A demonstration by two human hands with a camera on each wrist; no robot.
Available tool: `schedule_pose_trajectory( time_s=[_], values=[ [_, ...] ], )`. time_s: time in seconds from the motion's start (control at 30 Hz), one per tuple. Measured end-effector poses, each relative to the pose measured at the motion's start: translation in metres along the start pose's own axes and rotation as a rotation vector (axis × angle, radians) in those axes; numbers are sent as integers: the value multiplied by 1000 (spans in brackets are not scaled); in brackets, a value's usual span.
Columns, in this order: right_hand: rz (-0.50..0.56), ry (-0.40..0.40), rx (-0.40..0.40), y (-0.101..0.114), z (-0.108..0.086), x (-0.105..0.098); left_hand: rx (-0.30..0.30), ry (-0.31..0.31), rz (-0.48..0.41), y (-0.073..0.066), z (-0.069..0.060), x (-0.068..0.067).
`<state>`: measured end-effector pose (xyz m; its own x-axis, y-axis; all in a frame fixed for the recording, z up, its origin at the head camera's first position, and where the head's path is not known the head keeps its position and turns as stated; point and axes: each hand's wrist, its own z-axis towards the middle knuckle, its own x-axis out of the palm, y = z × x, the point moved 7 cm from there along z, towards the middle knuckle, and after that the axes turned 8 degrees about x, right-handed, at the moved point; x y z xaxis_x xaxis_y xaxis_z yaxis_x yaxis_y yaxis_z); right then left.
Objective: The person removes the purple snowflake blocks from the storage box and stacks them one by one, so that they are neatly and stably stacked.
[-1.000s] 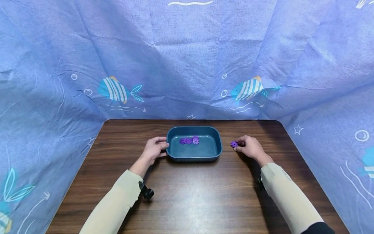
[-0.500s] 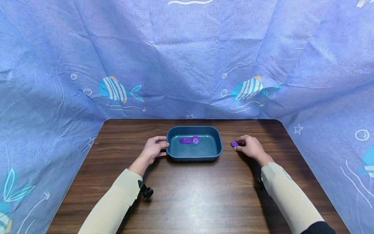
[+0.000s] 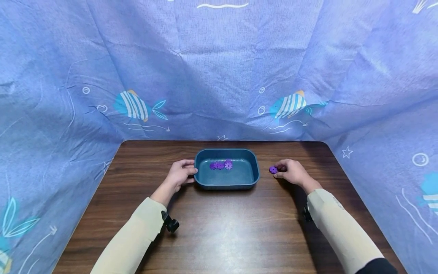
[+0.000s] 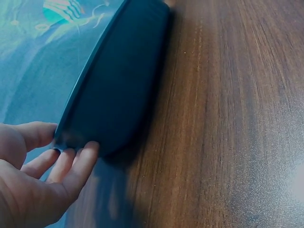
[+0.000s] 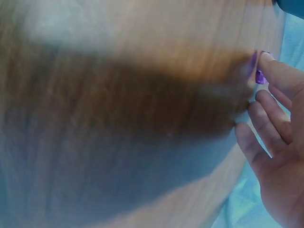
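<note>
A purple disc [image 3: 273, 170] with a notched rim is sitting just off the right-hand end of the blue tray [image 3: 244, 176], pinched between the thumb and fingers of the right hand [image 3: 291, 171]. It is looking like thin, stiff plastic, so it is probably going to feel very light, hardly fragile and perhaps a little slick; opposite edges are offering the surest hold, with the notches giving some grip.

The left hand [image 3: 178, 174] is holding the tray's left end, its thumb at the rim and other fingers lying against the outer wall. Inside, further purple pieces [image 3: 220, 165] are lying towards the back left, overlapping so that their number is staying unclear.

In the right wrist view, fingers are covering much of the disc, and blur is hiding whether it is touching the desk [image 3: 226, 220]. The left wrist view is cutting off the tray's far end and showing nothing of its inside. Behind everything, a fish-printed cloth [image 3: 219, 76] is hanging.
</note>
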<state>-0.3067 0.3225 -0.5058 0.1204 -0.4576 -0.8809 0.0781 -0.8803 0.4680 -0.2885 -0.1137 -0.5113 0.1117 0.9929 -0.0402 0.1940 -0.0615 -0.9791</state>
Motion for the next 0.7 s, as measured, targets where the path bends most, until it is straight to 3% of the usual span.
schedule_pose_trajectory(
  time_s=[0.33, 0.7],
  values=[
    [5, 10, -54, 26, 9, -20, 6, -7, -16, 1, -2, 0],
    [36, -39, -247, 103, 24, -28, -1, -16, -35, 0, -3, 0]
  ],
)
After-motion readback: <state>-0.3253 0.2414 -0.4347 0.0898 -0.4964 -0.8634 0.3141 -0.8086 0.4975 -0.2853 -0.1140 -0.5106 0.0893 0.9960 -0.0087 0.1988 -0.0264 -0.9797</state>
